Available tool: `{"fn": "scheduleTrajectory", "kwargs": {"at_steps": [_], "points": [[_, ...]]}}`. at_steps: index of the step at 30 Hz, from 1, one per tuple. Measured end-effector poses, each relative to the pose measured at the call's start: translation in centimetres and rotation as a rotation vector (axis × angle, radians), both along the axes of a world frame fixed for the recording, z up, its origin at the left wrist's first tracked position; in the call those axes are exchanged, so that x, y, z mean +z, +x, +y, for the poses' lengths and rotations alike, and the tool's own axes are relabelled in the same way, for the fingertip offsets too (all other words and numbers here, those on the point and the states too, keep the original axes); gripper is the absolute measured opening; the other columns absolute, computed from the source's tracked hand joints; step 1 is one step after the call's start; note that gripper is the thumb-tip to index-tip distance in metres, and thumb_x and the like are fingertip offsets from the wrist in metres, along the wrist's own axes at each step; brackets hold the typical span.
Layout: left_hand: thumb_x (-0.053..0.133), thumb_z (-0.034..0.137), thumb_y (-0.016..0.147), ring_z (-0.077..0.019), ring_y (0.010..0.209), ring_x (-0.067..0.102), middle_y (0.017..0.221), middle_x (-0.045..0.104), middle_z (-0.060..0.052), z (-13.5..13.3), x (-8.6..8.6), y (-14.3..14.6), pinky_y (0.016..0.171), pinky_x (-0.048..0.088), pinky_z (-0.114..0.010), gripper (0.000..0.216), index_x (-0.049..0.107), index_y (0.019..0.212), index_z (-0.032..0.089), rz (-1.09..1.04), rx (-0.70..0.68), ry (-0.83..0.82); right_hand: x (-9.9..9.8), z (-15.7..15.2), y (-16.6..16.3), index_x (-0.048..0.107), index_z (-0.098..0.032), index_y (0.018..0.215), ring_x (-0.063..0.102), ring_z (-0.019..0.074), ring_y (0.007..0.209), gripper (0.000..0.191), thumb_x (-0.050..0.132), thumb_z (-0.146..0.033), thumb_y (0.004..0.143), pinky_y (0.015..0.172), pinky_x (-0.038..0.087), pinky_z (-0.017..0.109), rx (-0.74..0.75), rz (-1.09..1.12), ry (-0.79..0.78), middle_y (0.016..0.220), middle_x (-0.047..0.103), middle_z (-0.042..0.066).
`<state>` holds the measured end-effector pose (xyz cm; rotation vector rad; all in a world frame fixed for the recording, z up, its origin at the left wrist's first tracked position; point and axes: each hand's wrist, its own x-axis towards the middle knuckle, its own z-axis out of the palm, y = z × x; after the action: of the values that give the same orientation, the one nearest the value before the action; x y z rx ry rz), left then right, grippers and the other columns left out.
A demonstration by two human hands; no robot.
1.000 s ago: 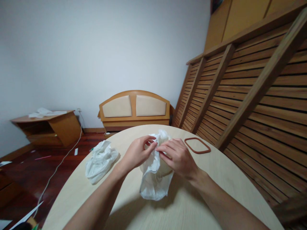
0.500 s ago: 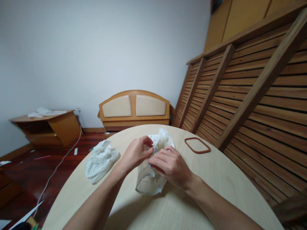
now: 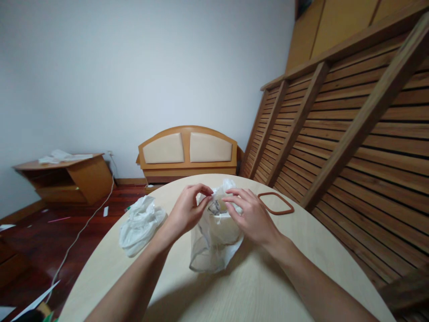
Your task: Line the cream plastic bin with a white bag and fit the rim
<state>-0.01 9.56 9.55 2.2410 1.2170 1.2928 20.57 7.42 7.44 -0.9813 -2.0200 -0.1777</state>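
Observation:
A pale, see-through plastic bag (image 3: 214, 248) stands upright on the round table in front of me, its crumpled white top (image 3: 229, 184) gathered at the back. Dark markings show around its mouth. My left hand (image 3: 192, 208) pinches the bag's edge at the left of the opening, thumb against fingertips. Opposite it, my right hand (image 3: 250, 212) hovers over the right side of the opening, fingers spread and thumb apart. Whether its fingertips touch the plastic is hard to see. A brown rounded-square ring (image 3: 276, 212) lies flat just beyond my right hand.
A crumpled white plastic bag (image 3: 142, 226) lies at the left of the light wooden table (image 3: 261, 286). Slatted wooden panels (image 3: 362, 147) lean along the right side. A headboard (image 3: 187, 166) and a low cabinet (image 3: 87, 179) stand against the wall. A white cable (image 3: 83, 229) crosses the floor.
My right hand has moved up and away from the bag's front, and its fingers have spread. My left hand has shifted slightly up. The bag's mouth and front show more.

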Motion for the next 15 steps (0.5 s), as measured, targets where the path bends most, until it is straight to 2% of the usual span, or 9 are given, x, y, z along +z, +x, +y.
{"fn": "scheduleTrajectory", "kwargs": {"at_steps": [3,7,11,15], "points": [[0.062,0.022,0.087,-0.0217,0.095,0.065,0.092,0.073,-0.006,-0.6,0.4,0.2,0.09,0.049,-0.036,0.006,0.067,0.089,0.019,-0.006,-0.047,0.017,-0.2,0.4,0.4,0.071,-0.024,0.117,0.057,0.0264,0.123,0.027,0.054,-0.019,0.096,0.103,0.048,0.051,0.032,-0.05,-0.004,0.135,0.064,0.009],[0.061,0.023,0.089,-0.0178,0.087,0.066,0.093,0.073,-0.005,-1.3,0.7,0.5,0.084,0.051,-0.03,0.007,0.066,0.092,0.018,-0.021,-0.193,-0.017,-0.6,0.7,0.5,0.067,-0.023,0.124,0.045,0.0263,0.137,0.032,0.048,-0.019,0.098,0.111,0.043,0.054,0.104,-0.13,-0.008,0.147,0.055,0.008],[0.061,0.024,0.09,-0.0171,0.086,0.066,0.092,0.073,-0.005,-1.5,0.7,0.7,0.082,0.05,-0.028,0.008,0.066,0.092,0.018,0.005,-0.237,-0.06,-0.7,0.8,0.5,0.065,-0.02,0.124,0.046,0.0269,0.136,0.031,0.046,-0.018,0.1,0.111,0.043,0.054,0.133,-0.152,-0.015,0.138,0.063,0.007],[0.062,0.032,0.09,-0.0179,0.084,0.068,0.093,0.073,-0.006,-1.2,0.1,0.7,0.072,0.05,-0.026,0.019,0.066,0.101,0.017,-0.005,-0.158,-0.101,-0.7,0.9,0.6,0.064,-0.015,0.123,0.049,0.0269,0.133,0.029,0.047,-0.019,0.099,0.112,0.043,0.054,0.112,-0.139,0.003,0.13,0.066,0.012]]}}
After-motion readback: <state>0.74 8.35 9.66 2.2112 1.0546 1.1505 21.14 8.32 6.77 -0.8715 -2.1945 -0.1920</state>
